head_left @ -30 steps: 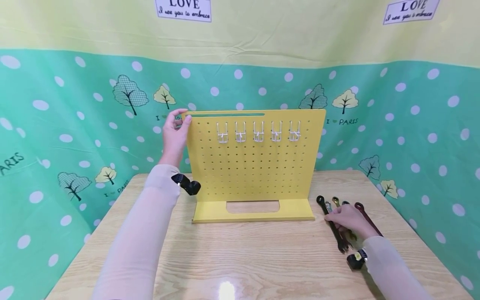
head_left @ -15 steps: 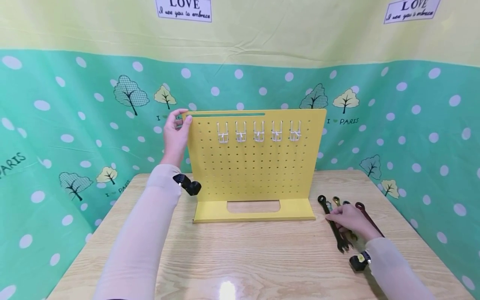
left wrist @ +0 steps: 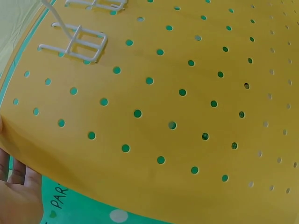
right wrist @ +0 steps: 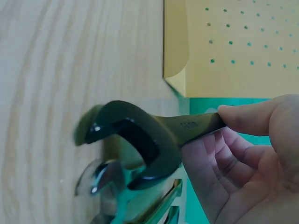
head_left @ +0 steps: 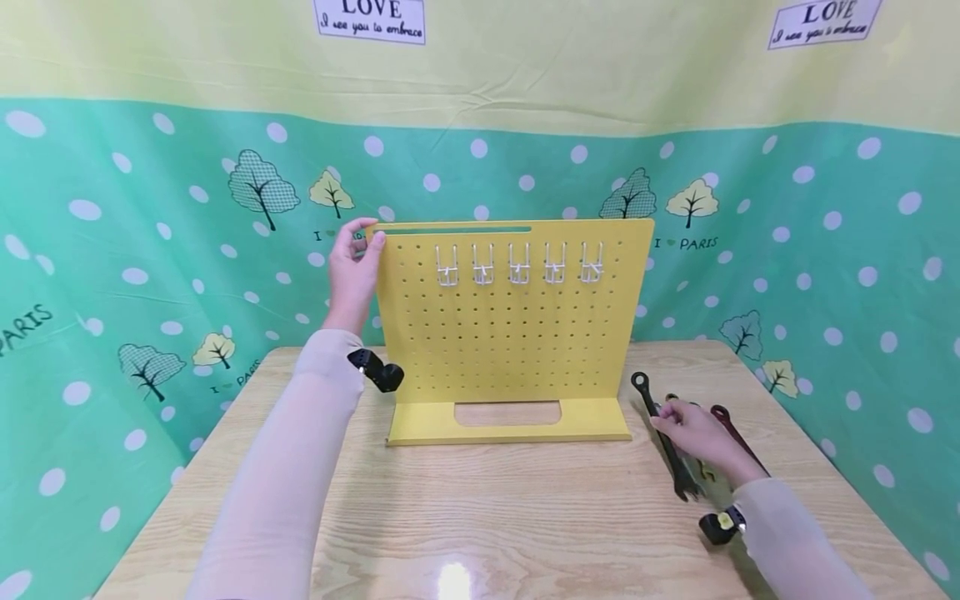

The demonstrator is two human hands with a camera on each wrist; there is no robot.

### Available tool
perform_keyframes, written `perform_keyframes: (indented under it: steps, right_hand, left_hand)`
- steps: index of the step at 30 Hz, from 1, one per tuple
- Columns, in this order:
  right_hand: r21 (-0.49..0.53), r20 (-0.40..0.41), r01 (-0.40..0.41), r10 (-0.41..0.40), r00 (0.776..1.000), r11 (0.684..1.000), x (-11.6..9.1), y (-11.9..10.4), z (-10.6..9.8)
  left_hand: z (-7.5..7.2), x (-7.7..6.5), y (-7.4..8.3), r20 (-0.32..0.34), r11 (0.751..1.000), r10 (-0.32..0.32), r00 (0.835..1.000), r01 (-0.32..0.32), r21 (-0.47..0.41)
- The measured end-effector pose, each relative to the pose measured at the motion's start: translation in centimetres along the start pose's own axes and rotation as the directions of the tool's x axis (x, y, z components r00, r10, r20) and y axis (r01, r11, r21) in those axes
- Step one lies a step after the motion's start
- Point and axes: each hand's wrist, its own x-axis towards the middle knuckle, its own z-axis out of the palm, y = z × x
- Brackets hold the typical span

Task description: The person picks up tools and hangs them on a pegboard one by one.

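Observation:
My left hand (head_left: 354, 271) grips the upper left corner of a yellow pegboard (head_left: 510, 333), thumb in front and fingers behind. The board stands upright on its own base, with several white wire hooks (head_left: 519, 265) in a row near its top. To the right of the base, my right hand (head_left: 697, 433) pinches a black combination wrench (head_left: 642, 388) between thumb and fingers. In the right wrist view the wrench's open end (right wrist: 140, 140) points toward the camera. Other wrenches lie under and beside this hand, among them a dark red one (head_left: 738, 437); the hand partly hides them.
The wooden table (head_left: 525, 517) carries the board and the wrenches. A green and yellow patterned cloth (head_left: 480, 158) hangs behind the board and along both sides. A slot-like cutout (head_left: 507, 413) runs through the board's base.
My right hand has lifted the black wrench slightly off the others, its ring end now farther up and left. The left hand keeps its hold on the board corner.

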Motion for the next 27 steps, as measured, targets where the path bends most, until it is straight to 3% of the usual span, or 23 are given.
perform_keyframes:
  steps: [7,16,27]
  right_hand:
    - [0.042,0.009,0.046,-0.047,0.999,0.998,-0.1,-1.1,-0.2]
    - [0.025,0.005,0.104,-0.104,0.995,0.994,0.5,-2.9,0.2]
    - [0.128,-0.029,0.189,-0.186,0.982,0.974,1.4,-5.9,1.9]
  left_hand:
    - [-0.1,0.0,0.1,-0.002,1.000,-0.002,1.000,0.002,0.012]
    - [-0.3,-0.1,0.1,0.009,1.000,-0.018,1.000,0.018,0.010]
    - [-0.1,-0.1,0.1,0.011,1.000,-0.002,1.000,0.002,0.011]
